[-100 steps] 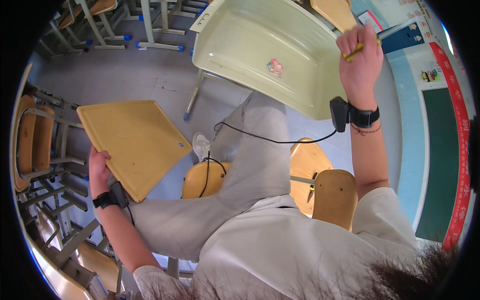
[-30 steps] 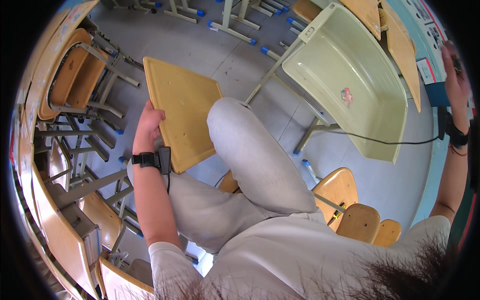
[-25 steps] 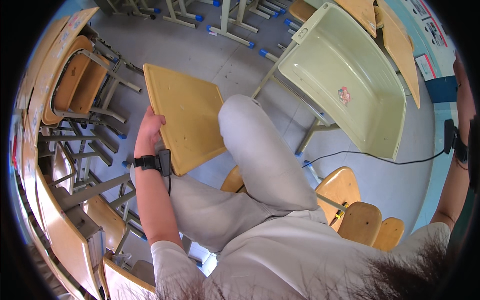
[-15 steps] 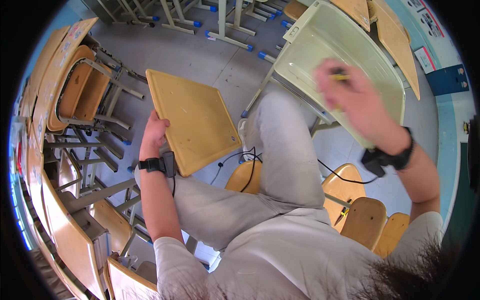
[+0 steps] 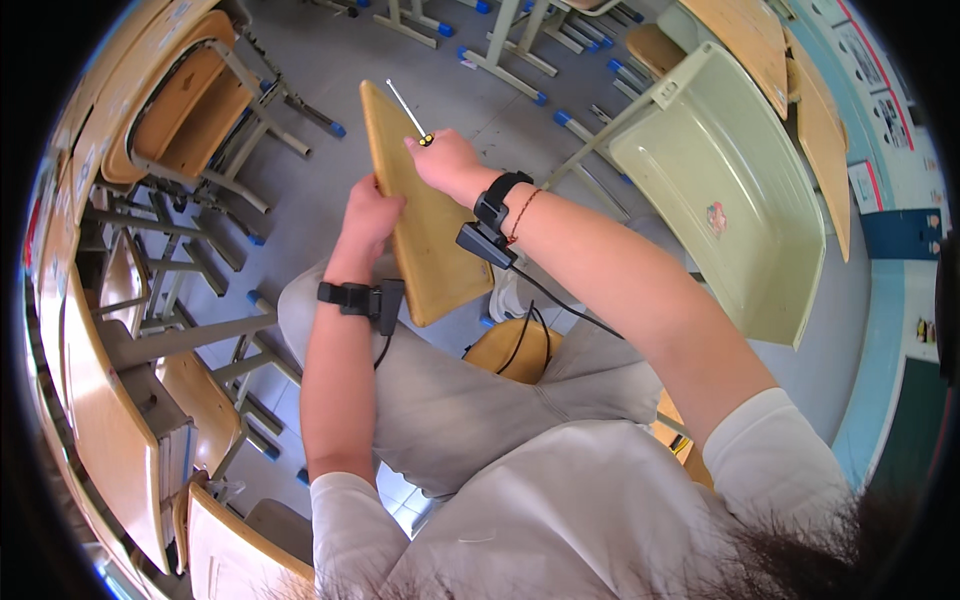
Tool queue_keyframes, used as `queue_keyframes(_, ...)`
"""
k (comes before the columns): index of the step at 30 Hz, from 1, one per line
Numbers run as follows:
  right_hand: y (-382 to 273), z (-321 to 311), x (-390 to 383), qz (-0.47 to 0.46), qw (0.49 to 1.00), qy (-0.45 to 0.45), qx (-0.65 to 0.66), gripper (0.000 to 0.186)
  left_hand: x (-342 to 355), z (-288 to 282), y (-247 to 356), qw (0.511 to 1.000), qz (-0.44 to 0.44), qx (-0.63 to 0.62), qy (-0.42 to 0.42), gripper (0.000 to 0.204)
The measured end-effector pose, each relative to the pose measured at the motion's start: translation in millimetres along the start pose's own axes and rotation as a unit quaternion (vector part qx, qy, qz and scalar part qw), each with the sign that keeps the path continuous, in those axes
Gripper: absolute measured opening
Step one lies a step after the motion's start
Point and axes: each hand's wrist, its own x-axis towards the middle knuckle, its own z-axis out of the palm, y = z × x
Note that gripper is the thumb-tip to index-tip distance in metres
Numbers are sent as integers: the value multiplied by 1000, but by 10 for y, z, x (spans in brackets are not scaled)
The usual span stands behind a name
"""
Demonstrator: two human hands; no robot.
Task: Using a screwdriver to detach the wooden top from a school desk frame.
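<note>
A tan wooden desktop panel (image 5: 438, 262) stands tilted over my lap, its face turned to the right. My left hand (image 5: 372, 215) is closed around the panel's left edge. In my right hand (image 5: 448, 163) is a screwdriver (image 5: 408, 112) with a black and yellow handle, mostly hidden by the fist. Its bare metal shaft points up and away to the left, past the panel's upper part. The right fist is close to the panel's face; whether it touches I cannot tell.
A pale green desk tray (image 5: 740, 190) on a metal frame lies at the right. Stacked desks and chairs (image 5: 190, 110) line the left side. A stool seat (image 5: 515, 350) shows between my legs, with black cables hanging over it. Several metal desk legs (image 5: 500, 70) stand at the far side.
My right hand has swung left from over the green tray to the panel, bringing the screwdriver along. The panel has turned more edge-on, with my left hand still gripping it.
</note>
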Motion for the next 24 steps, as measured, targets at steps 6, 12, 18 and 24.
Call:
queue_keyframes(6, -221, 39, 66, -43, 993, -71, -82, 55, -11, 191, 22, 999, 19, 27, 22, 34)
queue_keyframes(12, -268, -252, 87, -81, 977, -110, -165, 29, -19, 324, 89, 995, 40, 87, 39, 37)
queue_keyframes(18, -335, -500, 145, -25, 962, -191, -192, 31, -75, 297, 173, 998, 28, 54, -33, 38)
queue_keyframes(24, -143, -598, 144, -25, 974, -134, -182, 35, -52, 220, 96, 980, -33, -143, -138, 64)
